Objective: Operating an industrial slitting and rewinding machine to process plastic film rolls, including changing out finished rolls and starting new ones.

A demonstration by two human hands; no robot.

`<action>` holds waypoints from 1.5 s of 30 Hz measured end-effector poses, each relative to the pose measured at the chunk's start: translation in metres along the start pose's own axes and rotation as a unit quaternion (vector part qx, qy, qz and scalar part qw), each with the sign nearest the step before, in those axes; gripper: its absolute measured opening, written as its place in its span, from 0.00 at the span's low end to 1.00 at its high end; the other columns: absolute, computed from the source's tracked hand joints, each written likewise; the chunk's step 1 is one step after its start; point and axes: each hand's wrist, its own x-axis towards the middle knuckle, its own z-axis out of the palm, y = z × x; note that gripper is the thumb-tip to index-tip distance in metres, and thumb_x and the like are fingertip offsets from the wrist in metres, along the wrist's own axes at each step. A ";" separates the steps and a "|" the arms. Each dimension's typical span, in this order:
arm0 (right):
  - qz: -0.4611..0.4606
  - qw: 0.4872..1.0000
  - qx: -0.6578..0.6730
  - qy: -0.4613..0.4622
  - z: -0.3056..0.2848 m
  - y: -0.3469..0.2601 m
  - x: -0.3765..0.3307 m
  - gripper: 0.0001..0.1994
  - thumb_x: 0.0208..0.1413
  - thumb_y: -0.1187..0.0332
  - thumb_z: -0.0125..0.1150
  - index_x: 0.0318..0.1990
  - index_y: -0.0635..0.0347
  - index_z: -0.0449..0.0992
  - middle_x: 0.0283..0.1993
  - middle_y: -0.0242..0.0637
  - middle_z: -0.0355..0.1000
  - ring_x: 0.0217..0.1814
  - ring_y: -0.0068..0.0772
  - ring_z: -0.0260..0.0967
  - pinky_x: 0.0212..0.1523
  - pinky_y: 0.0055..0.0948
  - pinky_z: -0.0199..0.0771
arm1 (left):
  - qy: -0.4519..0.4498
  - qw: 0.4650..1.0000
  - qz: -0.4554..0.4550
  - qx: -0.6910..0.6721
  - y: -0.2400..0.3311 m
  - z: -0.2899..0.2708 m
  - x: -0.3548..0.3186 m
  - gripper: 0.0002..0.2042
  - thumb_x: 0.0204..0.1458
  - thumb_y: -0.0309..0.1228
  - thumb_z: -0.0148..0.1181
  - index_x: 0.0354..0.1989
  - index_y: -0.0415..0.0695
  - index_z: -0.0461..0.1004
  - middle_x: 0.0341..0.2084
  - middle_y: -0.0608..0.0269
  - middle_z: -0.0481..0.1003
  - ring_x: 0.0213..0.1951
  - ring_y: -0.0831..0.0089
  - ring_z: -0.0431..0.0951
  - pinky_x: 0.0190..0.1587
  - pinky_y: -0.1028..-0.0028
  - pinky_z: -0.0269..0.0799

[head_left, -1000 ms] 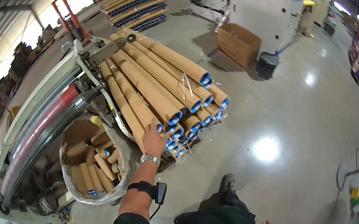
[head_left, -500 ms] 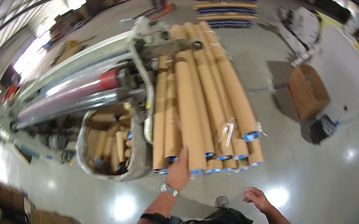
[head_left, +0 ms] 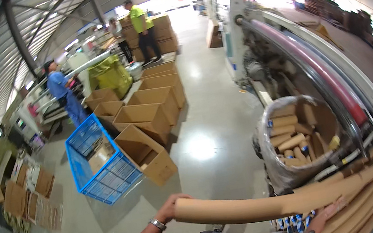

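Note:
A long brown cardboard tube [head_left: 231,209] lies across in front of me, lifted at its left end. My left hand [head_left: 168,209], with a watch on the wrist, is closed round that end. Toward its other end, my right hand [head_left: 327,216] reaches out with fingers stretched flat, near or against the tube's near side; exact contact cannot be made out. Below and right of it lies a pile of similar tubes [head_left: 368,214], their ends showing blue.
A wrapped round bin [head_left: 267,152] of short tube pieces stands beside the roller machine [head_left: 315,60] on the right. Ahead left are a blue plastic crate [head_left: 110,188] and several open cartons [head_left: 155,163]. Co-workers [head_left: 62,90] stand farther off.
My view has turned left. My left hand has gone from touching the tube pile to holding one tube's raised end, and my right hand has come over to the tubes.

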 end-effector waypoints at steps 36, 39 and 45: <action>-0.285 0.954 0.045 0.079 -0.224 -0.289 0.069 0.31 0.53 0.53 0.57 0.59 0.66 0.61 0.59 0.50 0.63 0.60 0.45 0.62 0.62 0.44 0.60 | -0.275 0.830 -0.251 -0.415 0.056 0.633 0.316 0.11 0.56 0.39 0.55 0.41 0.46 0.70 0.34 0.71 0.73 0.36 0.80 0.73 0.39 0.76 0.68; -0.280 0.957 0.034 0.066 -0.224 -0.288 0.079 0.30 0.54 0.54 0.57 0.59 0.66 0.61 0.59 0.50 0.63 0.60 0.45 0.62 0.62 0.44 0.60 | -0.254 0.840 -0.175 -0.447 0.063 0.607 0.396 0.16 0.54 0.34 0.57 0.49 0.42 0.65 0.39 0.64 0.73 0.42 0.76 0.73 0.45 0.72 0.72; -0.242 0.967 0.074 -0.002 -0.219 -0.253 0.124 0.29 0.54 0.56 0.57 0.58 0.66 0.62 0.59 0.50 0.63 0.59 0.46 0.63 0.62 0.45 0.61 | -0.048 0.908 -0.057 -0.411 0.068 0.583 0.473 0.16 0.59 0.40 0.50 0.49 0.43 0.63 0.40 0.66 0.71 0.40 0.78 0.73 0.42 0.74 0.71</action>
